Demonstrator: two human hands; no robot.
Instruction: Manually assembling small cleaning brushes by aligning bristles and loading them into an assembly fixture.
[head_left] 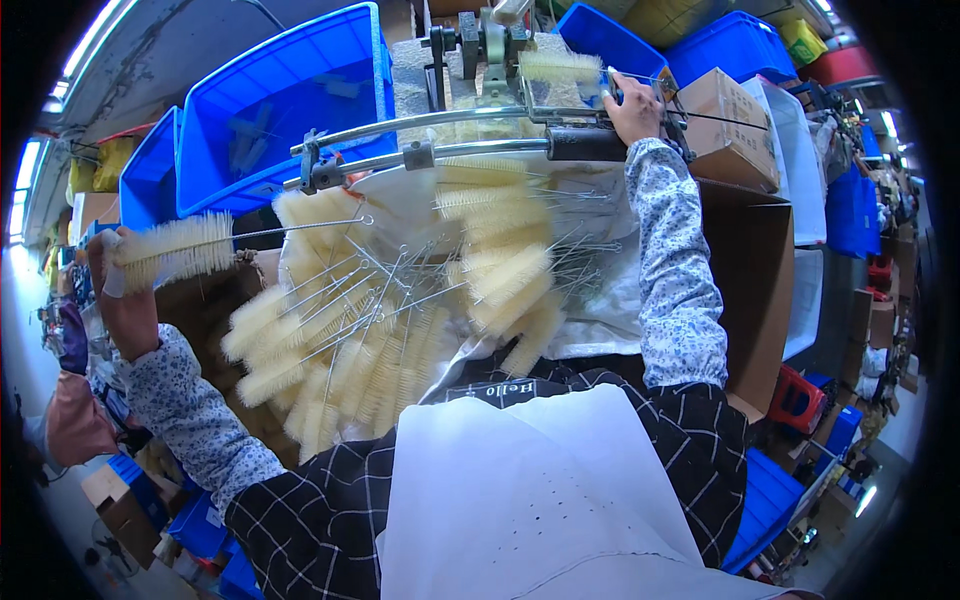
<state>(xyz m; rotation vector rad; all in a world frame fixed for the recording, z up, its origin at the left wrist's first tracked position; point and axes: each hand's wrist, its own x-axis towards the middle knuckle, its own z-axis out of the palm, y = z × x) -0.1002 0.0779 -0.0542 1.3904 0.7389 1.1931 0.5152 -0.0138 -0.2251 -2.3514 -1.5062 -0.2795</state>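
On the far left my left hand [132, 318] is closed around the bristle end of a cream bottle brush [185, 250]. That brush's twisted wire handle points right and ends in a loop. A white wrap shows on one finger. At the right end of a metal bench machine [480, 150], my right hand [636, 110] has its fingers curled at the fittings; what they grip is hidden. Another bristle brush [560, 67] lies in the machine just left of that hand. Piles of similar brushes [350, 360] with looped wire handles spread below the machine, over white sheeting [610, 300].
A large blue bin [215, 150] with a few pale pieces stands behind on the left. Cardboard boxes [728, 130] and white bins [800, 170] are at the right. A person's pink sleeve [75, 420] shows at the left rim. A long thin wire [735, 121] sticks out right of the machine.
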